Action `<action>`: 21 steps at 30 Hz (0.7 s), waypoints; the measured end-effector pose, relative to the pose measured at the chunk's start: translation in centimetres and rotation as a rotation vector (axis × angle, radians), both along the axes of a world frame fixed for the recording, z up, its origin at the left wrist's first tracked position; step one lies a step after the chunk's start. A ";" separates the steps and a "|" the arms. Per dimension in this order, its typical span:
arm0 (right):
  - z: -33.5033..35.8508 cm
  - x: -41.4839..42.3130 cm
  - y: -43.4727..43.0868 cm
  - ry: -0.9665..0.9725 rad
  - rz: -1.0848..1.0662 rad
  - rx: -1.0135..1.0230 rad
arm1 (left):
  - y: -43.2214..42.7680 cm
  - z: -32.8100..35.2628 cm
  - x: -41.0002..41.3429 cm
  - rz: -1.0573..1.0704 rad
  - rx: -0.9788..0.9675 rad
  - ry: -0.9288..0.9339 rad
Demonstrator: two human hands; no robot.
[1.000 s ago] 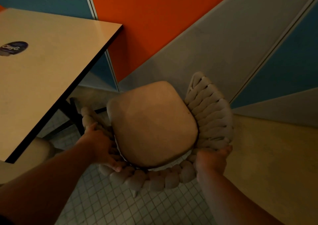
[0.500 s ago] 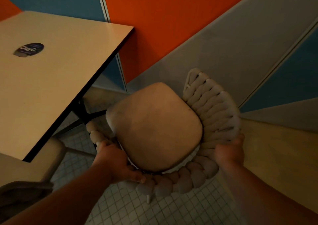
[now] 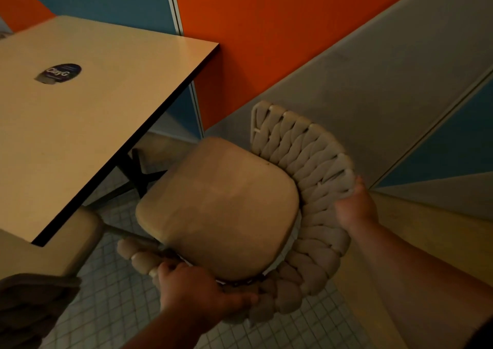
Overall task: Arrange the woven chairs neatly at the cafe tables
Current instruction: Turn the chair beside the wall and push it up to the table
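Here our left hand [image 3: 197, 292] is wrapped around the near rim of the beige chair with the thick woven backrest [image 3: 306, 188], our right hand [image 3: 354, 207] clamped on its right side; beyond, the seat's front reaches the cream square table [image 3: 80, 124].

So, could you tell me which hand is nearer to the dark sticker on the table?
Left. The left hand grips the woven chair at its near rim, below the sticker; the right hand holds the rim's far-right side, farther away.
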State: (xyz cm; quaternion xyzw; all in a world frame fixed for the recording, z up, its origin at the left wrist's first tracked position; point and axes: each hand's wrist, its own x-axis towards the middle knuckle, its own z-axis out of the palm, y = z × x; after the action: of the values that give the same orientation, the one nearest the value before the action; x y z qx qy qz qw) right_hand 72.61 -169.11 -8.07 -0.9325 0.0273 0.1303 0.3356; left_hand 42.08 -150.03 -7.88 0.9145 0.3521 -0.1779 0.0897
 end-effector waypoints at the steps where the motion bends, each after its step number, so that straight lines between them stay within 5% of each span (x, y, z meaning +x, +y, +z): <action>1: 0.0 0.1 -0.1 0.000 0.006 -0.005 | -0.2 0.1 0.0 0.004 -0.001 -0.006; 21: 1.2 6.0 -0.6 -0.014 0.091 -0.125 | -5.1 0.8 5.3 0.165 -0.116 -0.011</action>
State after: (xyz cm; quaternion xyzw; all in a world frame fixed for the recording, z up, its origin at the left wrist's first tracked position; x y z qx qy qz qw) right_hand 78.56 -169.73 -6.89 -0.9528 -0.0094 0.1369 0.2707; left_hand 47.35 -155.12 -7.08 0.8767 0.4147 -0.1849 0.1589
